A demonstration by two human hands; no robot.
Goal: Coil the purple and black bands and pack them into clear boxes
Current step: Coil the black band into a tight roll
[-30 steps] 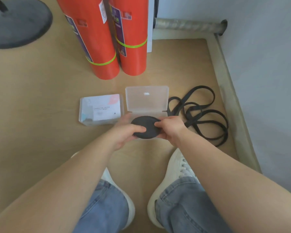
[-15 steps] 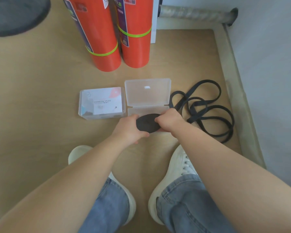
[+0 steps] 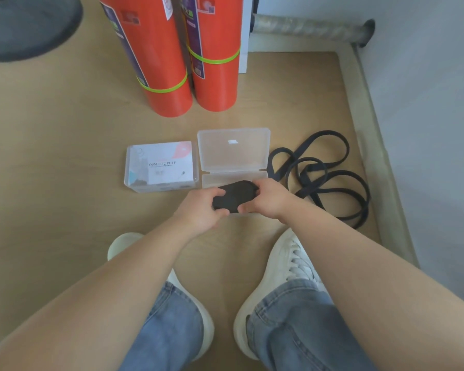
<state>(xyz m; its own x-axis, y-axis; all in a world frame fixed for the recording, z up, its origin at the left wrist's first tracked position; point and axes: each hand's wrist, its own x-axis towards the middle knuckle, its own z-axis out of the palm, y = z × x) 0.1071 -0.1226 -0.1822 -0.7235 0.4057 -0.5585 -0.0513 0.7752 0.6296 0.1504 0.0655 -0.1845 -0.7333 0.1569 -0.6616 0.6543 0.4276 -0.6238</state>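
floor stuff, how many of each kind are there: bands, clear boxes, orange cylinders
Black bands: 2, the coiled band squeezed between the left hand and right hand, and the loose band on the floor.
Clear boxes: 2, the open box and the closed box.
Orange cylinders: 2, the left cylinder and the right cylinder.
Total: 6

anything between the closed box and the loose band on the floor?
Yes, head view: the open box, with both hands pressing the coiled band into it.
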